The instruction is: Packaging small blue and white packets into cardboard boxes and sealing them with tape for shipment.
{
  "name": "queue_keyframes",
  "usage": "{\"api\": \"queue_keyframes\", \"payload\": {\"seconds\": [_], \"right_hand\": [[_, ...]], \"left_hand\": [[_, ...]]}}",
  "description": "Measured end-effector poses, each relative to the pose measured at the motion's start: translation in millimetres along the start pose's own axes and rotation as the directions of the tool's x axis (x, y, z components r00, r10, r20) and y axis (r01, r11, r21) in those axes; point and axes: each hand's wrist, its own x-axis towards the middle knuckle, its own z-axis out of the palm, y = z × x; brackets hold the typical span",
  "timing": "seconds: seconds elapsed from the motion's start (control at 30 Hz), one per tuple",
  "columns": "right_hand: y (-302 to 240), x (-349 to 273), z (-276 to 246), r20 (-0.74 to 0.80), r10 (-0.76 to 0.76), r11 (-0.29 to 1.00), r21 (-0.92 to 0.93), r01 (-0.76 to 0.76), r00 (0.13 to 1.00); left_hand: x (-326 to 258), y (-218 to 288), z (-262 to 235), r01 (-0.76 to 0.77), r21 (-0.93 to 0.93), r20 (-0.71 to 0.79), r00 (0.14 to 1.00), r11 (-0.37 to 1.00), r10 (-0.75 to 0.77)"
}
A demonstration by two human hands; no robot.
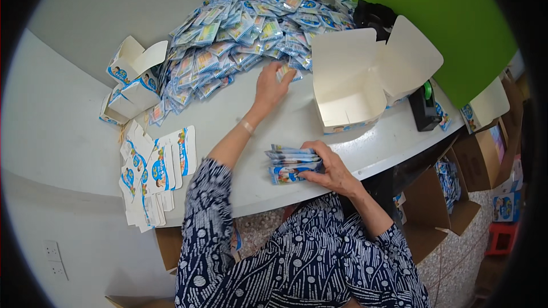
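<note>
Stack of sachets (292,165) sits at the near edge of the bench (240,131), edges roughly squared, right hand (331,170) clenched round its right end and holding it down. Left hand (273,82) is stretched out to the near fringe of the heap (245,28), fingers curled over one or two sachets there; whether they are already pinched clear of the bench cannot be told. Step in hand looks like gathering: loose sachets being pulled from the heap and added to the stack. Next move would call for lifting the picked sachets free without dragging neighbours along, then laying them flat on the stack so it stays even. Open box (348,88) stands just right of the reaching arm, flaps up, inside empty as far as seen; nothing blocks the way between stack and box. Tape dispenser (423,107) beside the box at the bench's right edge. Folded cartons (131,77) at the heap's left end, flat blanks (154,174) near the left corner. Brown cartons (456,188) on the floor to the right, well apart from the work.
</note>
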Motion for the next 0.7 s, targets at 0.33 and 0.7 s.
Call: {"api": "queue_keyframes", "payload": {"seconds": [0.33,0.7], "right_hand": [[-4.8,0.5,3.3,0.034,-0.01,1.0,0.006,0.01,0.999],[-0.8,-1.0,-4.4,0.016,-0.004,1.0,0.019,0.004,1.0]], "left_hand": [[32.8,-24.0,31.6,-0.154,0.667,0.06,0.986,0.729,0.154],[-90.1,0.4,-76.7,-0.369,0.295,0.315,0.908,0.882,0.274]]}}
